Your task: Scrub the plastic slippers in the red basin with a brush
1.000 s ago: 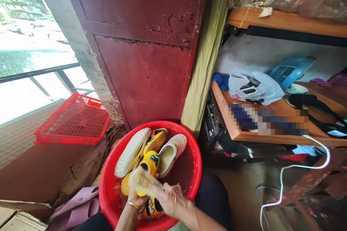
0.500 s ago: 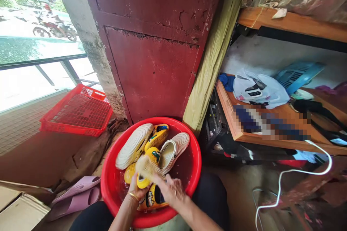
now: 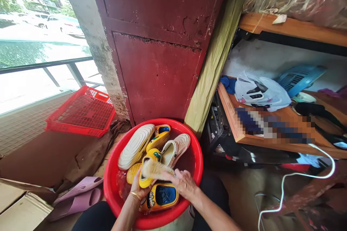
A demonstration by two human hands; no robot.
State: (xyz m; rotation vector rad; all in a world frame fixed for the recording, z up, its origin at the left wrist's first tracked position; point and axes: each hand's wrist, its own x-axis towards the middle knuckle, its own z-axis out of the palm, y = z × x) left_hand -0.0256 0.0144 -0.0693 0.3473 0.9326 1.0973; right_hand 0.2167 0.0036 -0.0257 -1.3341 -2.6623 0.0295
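My left hand (image 3: 138, 186) grips a yellow clog (image 3: 145, 181) by its heel end, above the water in a red basin (image 3: 106, 184). In my right hand (image 3: 185, 184) is a pale scrub brush (image 3: 157, 170), its head over the clog's opening; blur hides exactly where the bristles touch. A yellow clog with a blue insole (image 3: 166, 195) lies right below my hands. Behind them are an upturned white clog (image 3: 137, 146), a cream clog with a strap (image 3: 170, 153) and a yellow-and-blue clog (image 3: 159, 138). Another yellow clog (image 3: 132, 174) is partly hidden by my left hand.
Pink slippers (image 3: 77, 196) and a cardboard box (image 3: 25, 211) lie to the left, with a red plastic crate (image 3: 81, 113) farther back. A dark red door (image 3: 159, 75) stands behind the basin. On the right are a wooden shelf (image 3: 276, 144) and a hanging white cable (image 3: 282, 187).
The brush has swung from a steeper, raised angle to lying flatter across the clog. My right hand has shifted slightly right, uncovering the blue-insole clog. The whole view has shifted a little.
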